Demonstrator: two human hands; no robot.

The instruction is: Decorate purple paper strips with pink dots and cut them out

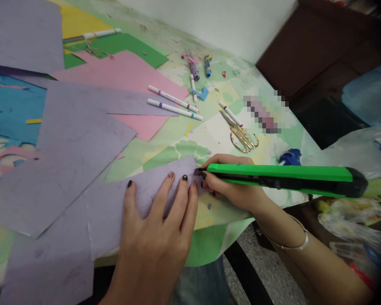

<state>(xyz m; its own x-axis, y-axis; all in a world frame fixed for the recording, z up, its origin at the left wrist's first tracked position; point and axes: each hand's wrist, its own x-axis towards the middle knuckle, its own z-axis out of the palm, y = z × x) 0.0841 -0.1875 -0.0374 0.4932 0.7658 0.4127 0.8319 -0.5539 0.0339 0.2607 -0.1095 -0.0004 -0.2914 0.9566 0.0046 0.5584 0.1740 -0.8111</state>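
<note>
My left hand [160,216] lies flat on a strip of purple paper [146,186], its fingers spread and pressing it to the table. In my right hand [235,182] is a green box cutter [279,176], gripped near its blade end. The short blade points left and sits at the right end of the purple paper, close to my left fingertips. My right fingers are partly hidden behind the cutter. Larger purple sheets [66,161] overlap on the left, one hanging over the table's front edge.
Gold-handled scissors [241,135] lie beyond my right hand, beside a white marker [231,113]. Two more markers [174,109] rest farther left. Pink paper [123,74], green card [146,48] and blue paper [15,110] spread across the table. Small paper rolls [208,67] are at the back.
</note>
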